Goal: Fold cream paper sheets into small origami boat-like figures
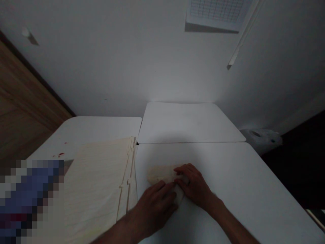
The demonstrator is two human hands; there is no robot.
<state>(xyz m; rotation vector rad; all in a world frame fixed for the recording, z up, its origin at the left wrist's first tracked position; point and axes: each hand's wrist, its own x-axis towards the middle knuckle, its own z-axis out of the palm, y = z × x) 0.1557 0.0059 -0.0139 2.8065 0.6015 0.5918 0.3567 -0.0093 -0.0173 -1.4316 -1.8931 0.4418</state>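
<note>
A small folded piece of thin cream sheet (160, 173) lies on the white table in front of me; cloth, paper or something else, I cannot tell. Over its near side my left hand (157, 205) bends, its fingers curled on the piece. From the right, my right hand (191, 184) grips its edge, thumb and fingers close together. Part of the piece is hidden under both hands. To the left rests a stack of large cream sheets (99, 183), with uneven, notched right edges.
The white tabletop (228, 183) has seams between its panels. Red marks (61, 154) spot its left panel. At lower left is a pixelated blue area (27, 189). A clear plastic bag (264, 139) sits past the right edge. A gridded paper (218, 13) hangs on the wall.
</note>
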